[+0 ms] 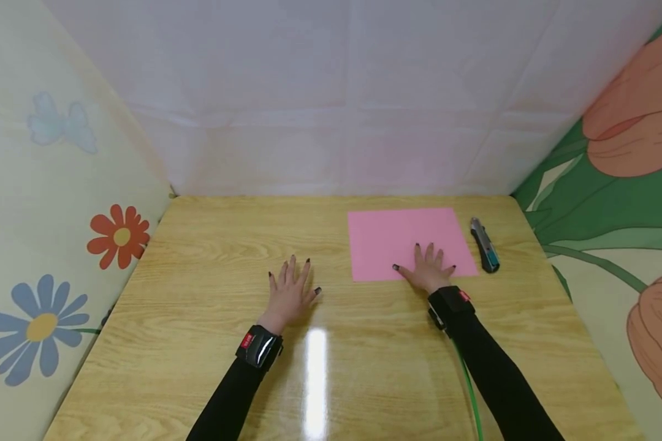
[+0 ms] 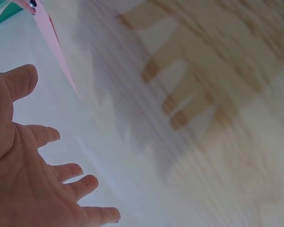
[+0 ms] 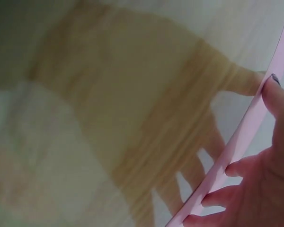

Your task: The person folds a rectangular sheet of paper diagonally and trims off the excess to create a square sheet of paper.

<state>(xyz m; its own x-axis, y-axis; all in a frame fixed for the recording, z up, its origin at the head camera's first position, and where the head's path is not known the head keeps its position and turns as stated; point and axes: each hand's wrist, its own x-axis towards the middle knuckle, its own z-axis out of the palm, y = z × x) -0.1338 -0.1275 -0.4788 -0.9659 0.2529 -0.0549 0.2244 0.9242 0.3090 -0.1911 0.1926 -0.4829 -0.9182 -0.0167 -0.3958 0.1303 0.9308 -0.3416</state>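
Observation:
A sheet of pink paper [image 1: 388,236] lies flat toward the back right of the table. My right hand [image 1: 429,273] has its fingers spread over the front part of the sheet. In the right wrist view, the fingertips and thumb of that hand [image 3: 260,182] meet the paper [image 3: 248,125], with the palm raised. To the left of the sheet, my left hand [image 1: 288,299] is held over the wood with fingers spread and nothing in it. A utility knife [image 1: 485,246] with a black and teal handle lies just right of the paper.
The wooden table [image 1: 209,257] is glossy and reflects both hands and a bright light streak. A white cloth [image 1: 331,122] hangs behind it, with flower-printed sheets [image 1: 49,245] at the sides. A green cable [image 1: 471,392] runs from the right wrist band [image 1: 451,305].

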